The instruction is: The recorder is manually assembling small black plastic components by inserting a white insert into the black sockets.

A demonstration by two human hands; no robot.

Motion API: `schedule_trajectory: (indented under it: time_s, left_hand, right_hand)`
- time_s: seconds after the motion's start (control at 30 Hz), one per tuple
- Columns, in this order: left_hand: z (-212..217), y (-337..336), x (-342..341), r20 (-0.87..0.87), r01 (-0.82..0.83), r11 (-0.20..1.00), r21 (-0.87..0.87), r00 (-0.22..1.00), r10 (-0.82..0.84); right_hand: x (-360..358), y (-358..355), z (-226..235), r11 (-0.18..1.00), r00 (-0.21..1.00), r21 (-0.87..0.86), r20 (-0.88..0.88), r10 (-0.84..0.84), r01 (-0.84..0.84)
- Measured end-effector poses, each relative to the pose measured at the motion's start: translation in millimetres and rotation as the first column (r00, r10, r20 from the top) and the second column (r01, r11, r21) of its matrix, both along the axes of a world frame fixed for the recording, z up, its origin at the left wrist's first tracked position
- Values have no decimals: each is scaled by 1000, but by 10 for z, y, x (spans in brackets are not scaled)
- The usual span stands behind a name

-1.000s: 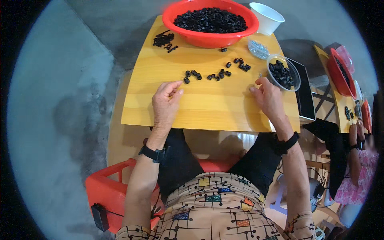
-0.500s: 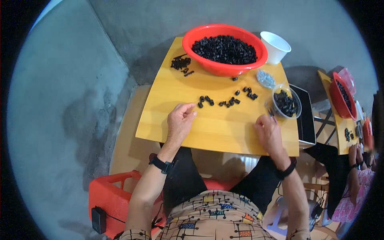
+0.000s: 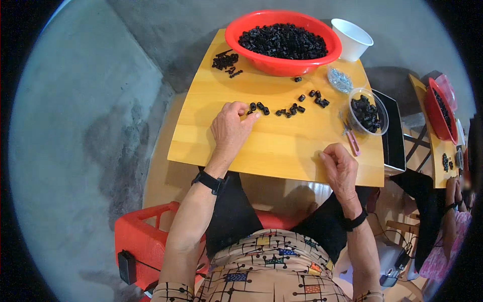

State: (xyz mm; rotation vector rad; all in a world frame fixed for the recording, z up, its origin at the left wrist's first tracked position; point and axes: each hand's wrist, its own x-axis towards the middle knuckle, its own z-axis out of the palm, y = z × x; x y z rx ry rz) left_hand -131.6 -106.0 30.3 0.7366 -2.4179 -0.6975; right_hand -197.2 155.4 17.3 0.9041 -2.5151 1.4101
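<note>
We cannot tell if our left hand (image 3: pixel 231 126) clamps one of the black pieces (image 3: pixel 266 110) on the table (image 3: pixel 282 151), or if our right hand's (image 3: pixel 341 168) curled, seemingly empty fingers meet; few pieces lie set out, a heaped red basin (image 3: pixel 282 66) left.

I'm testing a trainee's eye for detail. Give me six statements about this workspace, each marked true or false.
1. The left hand is beside some small black parts. True.
2. The white tub stands left of the red basin. False: it stands to the right.
3. A pink-handled tool lies on the table. True.
4. The right hand grips that tool. False: it lies ungripped.
5. The clear bowl contains white pieces. False: black ones.
6. Each wrist wears a black band. True.
</note>
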Motion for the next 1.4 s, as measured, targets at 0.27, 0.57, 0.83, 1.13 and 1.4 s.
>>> schedule_trajectory:
  time_s: [0.27, 0.57, 0.83, 1.13, 1.4]
  left_hand:
    - [-105, -36, 15, 16, -5, 999, -52, 1000, 6]
    - [-235, -124, 117, -79, 88, 996, 30, 993, -85]
    - [-252, -143, 148, -147, 167, 983, 74, 977, -155]
    - [-209, -169, 166, -76, 194, 978, 72, 979, -189]
    - [-182, -148, 173, -110, 249, 966, 78, 965, -240]
  right_hand:
    - [36, 0, -5, 1000, 1000, 16, -24, 4, -4]
    - [35, 8, 10, 998, 1000, 55, 9, 15, -16]
    - [8, -3, -19, 1000, 999, 19, 30, 24, -25]
    - [-12, 12, -90, 1000, 997, -6, 82, 4, -3]
    - [-23, -4, -38, 1000, 997, -6, 82, -8, 8]
